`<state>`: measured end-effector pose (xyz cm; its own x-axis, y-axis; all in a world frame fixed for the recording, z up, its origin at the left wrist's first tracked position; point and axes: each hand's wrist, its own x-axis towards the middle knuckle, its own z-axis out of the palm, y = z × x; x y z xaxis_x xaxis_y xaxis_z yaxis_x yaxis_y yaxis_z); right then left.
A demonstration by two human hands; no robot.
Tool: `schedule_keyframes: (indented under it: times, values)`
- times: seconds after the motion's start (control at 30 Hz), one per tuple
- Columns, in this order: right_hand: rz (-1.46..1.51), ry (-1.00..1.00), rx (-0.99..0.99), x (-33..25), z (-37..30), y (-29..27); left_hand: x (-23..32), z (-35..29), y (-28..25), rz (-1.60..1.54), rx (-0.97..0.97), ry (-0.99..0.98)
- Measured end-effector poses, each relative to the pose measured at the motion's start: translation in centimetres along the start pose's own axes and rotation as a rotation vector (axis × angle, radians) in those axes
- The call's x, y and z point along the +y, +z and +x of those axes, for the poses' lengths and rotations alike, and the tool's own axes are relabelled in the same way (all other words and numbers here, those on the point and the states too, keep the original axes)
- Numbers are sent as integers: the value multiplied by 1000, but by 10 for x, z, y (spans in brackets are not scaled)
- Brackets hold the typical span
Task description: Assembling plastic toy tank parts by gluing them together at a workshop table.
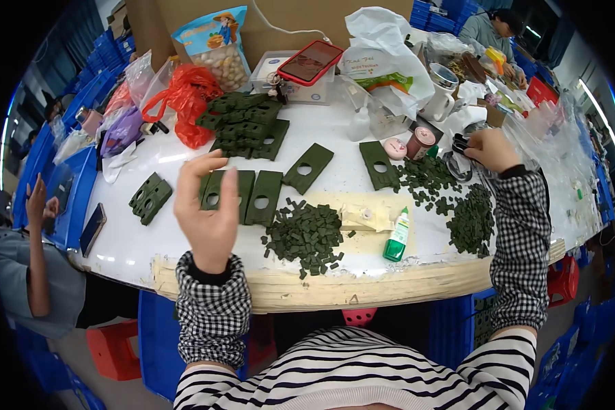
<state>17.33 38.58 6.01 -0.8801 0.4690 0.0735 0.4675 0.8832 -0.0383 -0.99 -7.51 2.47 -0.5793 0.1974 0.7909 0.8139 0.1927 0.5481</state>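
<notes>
Seemingly between pieces, the left hand [208, 217] hangs open before dark-green holed plates [267, 183] left of centre, while the right hand [495, 150] curls at a black item [460, 144] right of centre, its hold unclear; next likely calls for grasping a plate.

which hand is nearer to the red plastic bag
Left. The left hand is in front of the red plastic bag; the right hand is well off to its right.

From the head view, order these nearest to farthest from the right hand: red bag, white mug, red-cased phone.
1. White mug: left of the right hand, farther back.
2. Red-cased phone: farther left, at the back.
3. Red bag: leftmost.
</notes>
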Motion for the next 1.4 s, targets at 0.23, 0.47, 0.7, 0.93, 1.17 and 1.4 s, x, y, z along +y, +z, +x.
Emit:
schedule_keyframes:
  times: [0.23,0.47,0.7,0.93,1.17,1.4]
  values:
    - [238,-206,91,-27,-81,-38,-91,-9,-157,614,-119,-172]
    - [266,-310,-76,-84,-108,-39,-172,-2,-196,604,-531,-328]
    - [233,-376,-116,-102,-114,-43,-186,-7,-189,716,-570,-252]
    - [442,-260,-24,-101,-97,4,-103,7,-154,563,-484,-159]
    - [462,-207,-96,-84,-62,58,18,33,-31,116,-507,123]
    - [440,-179,-130,-91,-57,63,33,41,54,-148,-549,333]
